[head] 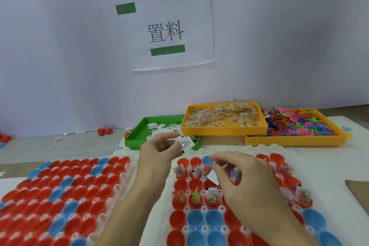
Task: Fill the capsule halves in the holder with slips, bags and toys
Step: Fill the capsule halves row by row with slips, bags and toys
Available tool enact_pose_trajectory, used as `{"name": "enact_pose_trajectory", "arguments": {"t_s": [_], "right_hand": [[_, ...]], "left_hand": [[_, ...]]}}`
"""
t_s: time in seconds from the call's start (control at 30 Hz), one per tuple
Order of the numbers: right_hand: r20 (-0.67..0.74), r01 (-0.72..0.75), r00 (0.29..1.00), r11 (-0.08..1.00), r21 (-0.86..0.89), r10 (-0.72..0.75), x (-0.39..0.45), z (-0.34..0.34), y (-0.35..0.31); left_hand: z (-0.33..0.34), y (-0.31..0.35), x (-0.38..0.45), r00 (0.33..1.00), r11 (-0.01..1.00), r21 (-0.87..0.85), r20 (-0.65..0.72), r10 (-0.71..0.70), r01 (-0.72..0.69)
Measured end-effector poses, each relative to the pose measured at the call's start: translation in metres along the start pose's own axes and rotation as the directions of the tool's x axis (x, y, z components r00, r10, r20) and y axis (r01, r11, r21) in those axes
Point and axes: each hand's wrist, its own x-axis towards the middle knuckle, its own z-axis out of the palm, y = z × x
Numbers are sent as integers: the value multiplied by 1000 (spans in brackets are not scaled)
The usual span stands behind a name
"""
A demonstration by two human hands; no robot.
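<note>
A white holder (201, 208) on the right carries red and blue capsule halves; several in its upper rows hold slips, small bags and toys, while the lower blue halves (196, 218) are bare. My left hand (159, 152) hovers above the holder's top left corner and pinches a bunch of white paper slips (186, 144). My right hand (239, 177) is over the holder's middle rows, thumb and fingers pinching one white slip (213, 177) above a red half.
A second holder (60, 195) of red and blue halves lies at the left. Behind stand a green tray (137, 136) of slips, a yellow tray (223, 129) of small bags and another yellow tray (295, 140) of coloured toys. A wall with a paper sign is close behind.
</note>
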Motion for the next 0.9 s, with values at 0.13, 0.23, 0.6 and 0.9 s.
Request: {"name": "enact_pose_trajectory", "arguments": {"t_s": [0.13, 0.23, 0.6, 0.9], "right_hand": [[-18, -41, 999, 990, 131, 44, -2, 4, -7], [19, -92, 996, 973, 212, 90, -5, 7, -10], [13, -91, 996, 960, 265, 91, -6, 13, -9], [3, -56, 998, 980, 188, 57, -6, 14, -4]], "left_hand": [[-4, 5, -33, 992, 997, -62, 117, 45, -38], [-8, 1, -48, 982, 996, -66, 174, 73, -63], [-15, -14, -59, 965, 992, 20, 233, 120, -128], [-42, -16, -49, 990, 987, 123, 109, 89, -102]]}}
